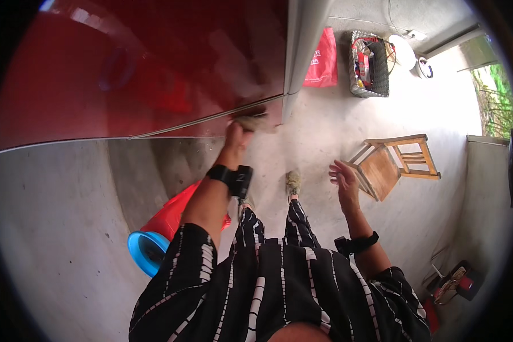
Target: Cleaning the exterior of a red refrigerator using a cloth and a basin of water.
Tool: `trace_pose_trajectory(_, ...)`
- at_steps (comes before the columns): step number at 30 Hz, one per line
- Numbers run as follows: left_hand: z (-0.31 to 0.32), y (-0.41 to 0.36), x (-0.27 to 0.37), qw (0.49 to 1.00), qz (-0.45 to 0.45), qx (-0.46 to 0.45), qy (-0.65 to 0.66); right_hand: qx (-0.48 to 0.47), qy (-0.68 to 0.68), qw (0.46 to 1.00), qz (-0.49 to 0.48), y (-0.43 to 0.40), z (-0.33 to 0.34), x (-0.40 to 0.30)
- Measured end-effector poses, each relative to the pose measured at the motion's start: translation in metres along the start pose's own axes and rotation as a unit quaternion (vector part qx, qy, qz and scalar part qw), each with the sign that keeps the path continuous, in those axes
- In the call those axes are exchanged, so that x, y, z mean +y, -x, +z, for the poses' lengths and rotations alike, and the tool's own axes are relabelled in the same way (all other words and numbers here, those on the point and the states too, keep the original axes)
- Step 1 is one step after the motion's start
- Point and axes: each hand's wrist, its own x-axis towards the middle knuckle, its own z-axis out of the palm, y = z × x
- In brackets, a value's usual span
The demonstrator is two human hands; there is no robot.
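Note:
My left hand (pixel 238 139) grips a brownish cloth (pixel 254 122), blurred and partly hidden by the fingers. It is at the lower part of a glossy red front (pixel 175 51), which looks like a refrigerator's, close to the pale seam (pixel 205 117) between two panels. Whether the cloth touches the surface I cannot tell. Out to the right, my right hand (pixel 345 181) holds nothing, its fingers bent and apart, above the floor and left of a wooden chair (pixel 382 169). Black straps with small devices are on both forearms.
A red bag (pixel 322 60) and a woven basket (pixel 370 64) with mixed items stand beyond the red front's right side. By my left arm are a blue basin (pixel 143 252) and a red plastic object (pixel 169 216). Lower right, a dark stool-like object (pixel 457 280) stands near the wall.

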Motion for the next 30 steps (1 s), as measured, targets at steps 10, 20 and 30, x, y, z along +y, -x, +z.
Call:
trace_pose_trajectory(10,0.146,-0.01,-0.024,0.992,-0.099,-0.016,0.073,0.07,-0.049,0.996,-0.01,0.012,-0.053,0.019)
trace_pose_trajectory(20,0.087,-0.057,-0.067,0.985,-0.11,0.082,0.107,0.087,-0.061,0.994,0.024,0.007,-0.044,0.027)
trace_pose_trajectory(30,0.155,-0.028,-0.052,0.982,-0.084,0.08,0.148,0.143,-0.053,0.987,0.047,0.012,-0.068,0.044)
